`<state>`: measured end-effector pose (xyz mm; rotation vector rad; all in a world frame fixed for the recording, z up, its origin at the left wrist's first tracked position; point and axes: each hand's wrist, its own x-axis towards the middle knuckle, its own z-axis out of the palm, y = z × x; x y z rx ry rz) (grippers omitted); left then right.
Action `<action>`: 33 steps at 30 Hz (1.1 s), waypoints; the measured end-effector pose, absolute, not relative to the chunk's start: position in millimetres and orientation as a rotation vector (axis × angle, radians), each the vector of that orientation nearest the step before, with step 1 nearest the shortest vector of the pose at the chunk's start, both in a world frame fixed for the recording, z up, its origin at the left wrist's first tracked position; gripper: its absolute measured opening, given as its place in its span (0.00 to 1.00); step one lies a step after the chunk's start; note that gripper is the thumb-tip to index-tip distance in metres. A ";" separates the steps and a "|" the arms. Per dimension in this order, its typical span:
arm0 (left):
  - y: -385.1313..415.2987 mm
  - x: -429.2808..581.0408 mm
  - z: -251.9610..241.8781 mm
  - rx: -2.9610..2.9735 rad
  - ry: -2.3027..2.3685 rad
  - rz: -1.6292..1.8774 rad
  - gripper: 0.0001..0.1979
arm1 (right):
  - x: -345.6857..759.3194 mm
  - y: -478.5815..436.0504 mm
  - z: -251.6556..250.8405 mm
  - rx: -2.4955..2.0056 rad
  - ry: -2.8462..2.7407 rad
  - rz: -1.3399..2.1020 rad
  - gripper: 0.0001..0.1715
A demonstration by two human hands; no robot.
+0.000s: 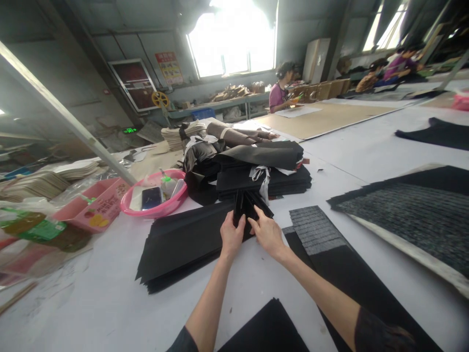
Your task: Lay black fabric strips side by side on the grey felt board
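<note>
Black matte strips, thin, flat, straight-edged, fanned in small bundle, held between both my hands. Left hand: fingers clenched round strips' near end. Right hand: fingers grasping same strips from right side. Strips sit over far edge of flat stack of black sheets on smooth white desk. Grey woven-textured panel just right of hands. Round glossy pink basin further left, well apart.
</note>
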<state>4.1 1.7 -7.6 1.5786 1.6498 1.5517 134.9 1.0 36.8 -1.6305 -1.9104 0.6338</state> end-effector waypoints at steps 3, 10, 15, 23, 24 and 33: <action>1.4 3.9 -8.1 1.582 1.654 1.547 0.12 | 130.5 1.4 33.5 -1.559 -1.788 0.773 0.28; 1.1 2.7 -8.1 1.575 1.678 1.538 0.11 | 120.6 8.0 14.0 -1.285 -1.418 1.194 0.21; 0.9 1.8 -7.6 1.569 1.663 1.537 0.11 | 119.5 4.5 10.6 -1.216 -1.479 1.200 0.24; 1.3 -2.6 -9.4 1.540 1.641 1.531 0.13 | 119.9 -2.5 9.0 -1.224 -1.619 1.139 0.27; 0.9 -2.7 -8.8 1.536 1.640 1.530 0.13 | 119.7 -2.7 9.4 -1.231 -1.630 1.130 0.27; 0.7 0.2 -8.1 1.511 1.675 1.539 0.14 | 117.3 -4.7 13.3 -1.244 -1.688 1.092 0.26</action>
